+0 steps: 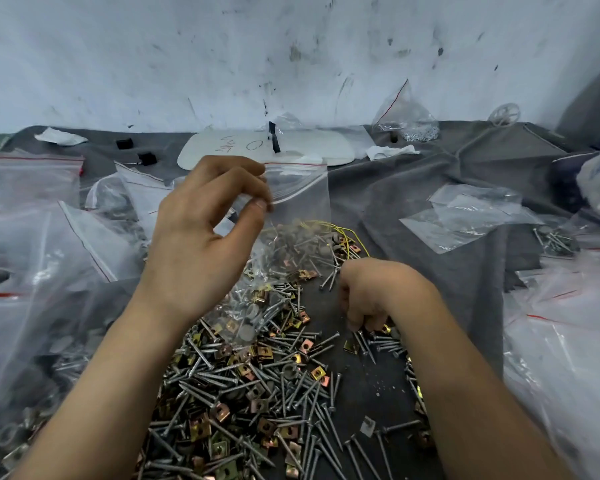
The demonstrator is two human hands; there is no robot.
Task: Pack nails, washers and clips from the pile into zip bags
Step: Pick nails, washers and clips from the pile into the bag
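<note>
Scuffed white wall (118,64) at twelve o'clock, grey cloth (413,209) spread below it, and off we went from nine o'clock: filled bags (32,254) were heaped there, red-striped and already carrying hardware, so a good share of the packing looked done. Moving in, the left hand (201,237) was up at eleven o'clock of the heap, thumb and fingertips pinching the mouth of a zip bag (298,192). The bag hung down with mixed hardware in its lower half, partly loaded and not sealed. Below it, at six o'clock, the pile (250,393) sprawled wide across the cloth, with plenty left to bag. Then the right hand (371,296), at three o'clock of the pile's upper part: knuckles up, fingers curled tight onto the heap, closed round a few nails (368,348) by the look of it, though the fingertips were hidden. Out at two o'clock, flat empty bags (465,220) waited, and at four o'clock more plastic bags (568,358) crowded the edge.
</note>
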